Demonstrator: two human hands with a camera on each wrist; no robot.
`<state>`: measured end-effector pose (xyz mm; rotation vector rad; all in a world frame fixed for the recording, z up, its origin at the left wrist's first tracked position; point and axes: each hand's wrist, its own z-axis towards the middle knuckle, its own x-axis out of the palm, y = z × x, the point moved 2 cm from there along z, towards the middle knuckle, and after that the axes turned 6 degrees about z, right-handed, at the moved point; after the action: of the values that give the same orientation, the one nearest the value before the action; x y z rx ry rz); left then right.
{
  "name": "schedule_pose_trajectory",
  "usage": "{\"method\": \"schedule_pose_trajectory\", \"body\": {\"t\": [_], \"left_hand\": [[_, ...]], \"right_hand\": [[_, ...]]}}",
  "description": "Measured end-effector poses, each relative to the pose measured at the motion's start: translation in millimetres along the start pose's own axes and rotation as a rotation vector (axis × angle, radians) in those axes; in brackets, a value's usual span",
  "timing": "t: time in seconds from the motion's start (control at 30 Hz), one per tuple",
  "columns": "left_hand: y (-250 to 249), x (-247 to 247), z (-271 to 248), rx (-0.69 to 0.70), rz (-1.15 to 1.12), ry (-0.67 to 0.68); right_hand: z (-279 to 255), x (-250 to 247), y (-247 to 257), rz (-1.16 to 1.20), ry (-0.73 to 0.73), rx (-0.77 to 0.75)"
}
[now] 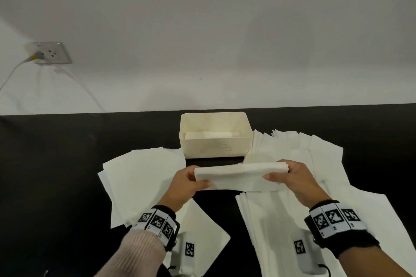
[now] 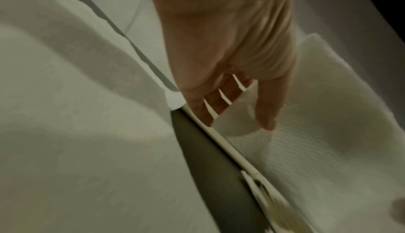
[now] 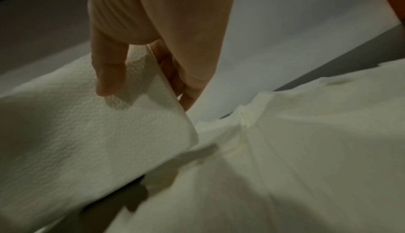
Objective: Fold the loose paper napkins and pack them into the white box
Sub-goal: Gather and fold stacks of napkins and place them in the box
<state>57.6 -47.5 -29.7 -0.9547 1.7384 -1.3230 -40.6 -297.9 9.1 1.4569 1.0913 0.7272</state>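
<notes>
Both hands hold one folded white paper napkin [image 1: 239, 176] level above the black table, just in front of the white box [image 1: 215, 139]. My left hand [image 1: 186, 183] pinches its left end, thumb on top and fingers underneath [image 2: 266, 108]. At the right end my right hand [image 1: 290, 175] pinches it the same way, thumb [image 3: 109, 73] on the textured top face. The napkin [image 3: 87, 132] hangs clear of the sheets below. Inside the box lies folded white paper [image 1: 209, 135] against the bottom.
Loose napkins lie spread on the table: a pile at the left [image 1: 139, 184], a wide layer at the right [image 1: 315, 186], another near my left wrist [image 1: 202, 231]. A wall socket with a plugged cable [image 1: 48, 53] sits at the far left.
</notes>
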Motion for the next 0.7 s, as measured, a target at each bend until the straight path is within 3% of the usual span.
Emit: {"method": "schedule_pose_trajectory", "body": {"t": [0.17,0.37,0.7], "left_hand": [[18,17,3,-0.028,-0.009,-0.059],[13,23,9,-0.034,-0.105,-0.064],[13,18,12,-0.055,-0.017,-0.063]], "right_hand": [[3,14,-29,0.023,0.081,0.132],[11,22,-27,0.029,0.027,0.11],[15,11,-30,0.039,-0.014,0.11]]}}
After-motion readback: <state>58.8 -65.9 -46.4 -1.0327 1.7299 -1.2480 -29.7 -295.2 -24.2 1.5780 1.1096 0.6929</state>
